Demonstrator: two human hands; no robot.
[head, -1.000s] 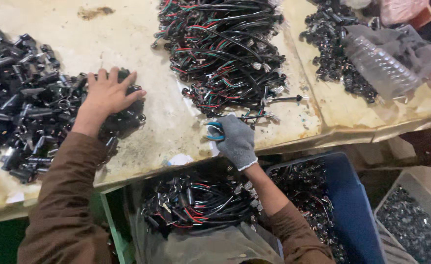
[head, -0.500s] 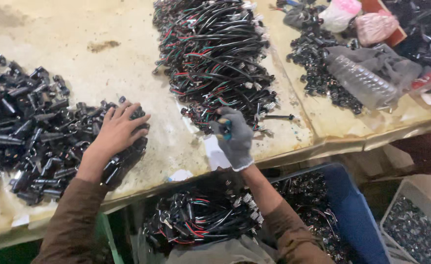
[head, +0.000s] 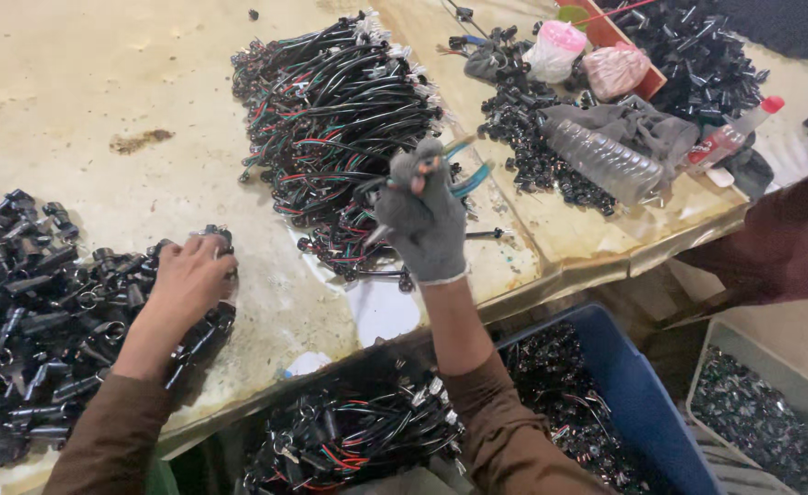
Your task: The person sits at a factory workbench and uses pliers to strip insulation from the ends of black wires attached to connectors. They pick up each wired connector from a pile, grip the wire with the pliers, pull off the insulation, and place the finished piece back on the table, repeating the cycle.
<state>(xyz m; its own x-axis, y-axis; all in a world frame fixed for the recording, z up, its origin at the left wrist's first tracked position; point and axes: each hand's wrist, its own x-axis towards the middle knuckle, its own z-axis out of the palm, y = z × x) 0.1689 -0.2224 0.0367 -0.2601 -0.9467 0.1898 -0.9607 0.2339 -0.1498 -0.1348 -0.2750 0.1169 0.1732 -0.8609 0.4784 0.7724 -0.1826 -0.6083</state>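
My bare left hand (head: pixel 188 280) rests with curled fingers on the right edge of a heap of small black cylindrical parts (head: pixel 37 321) at the table's left. My right hand (head: pixel 422 215), in a grey knit glove, is raised over the near end of a large pile of black wired harnesses (head: pixel 340 128) with red and green leads. It grips teal-handled pliers (head: pixel 464 174), whose handles stick out to the right of the glove.
A worn tan table (head: pixel 101 110) carries a crushed clear bottle (head: pixel 601 160), a grey cloth, small bags and more black parts at the right. A blue bin (head: pixel 638 403) and more harnesses (head: pixel 349 440) sit below the front edge. Another person's sleeve (head: pixel 780 247) is at the far right.
My right hand has lifted from the table's front edge up to the harness pile with the pliers. My left hand has closed its spread fingers on the black parts.
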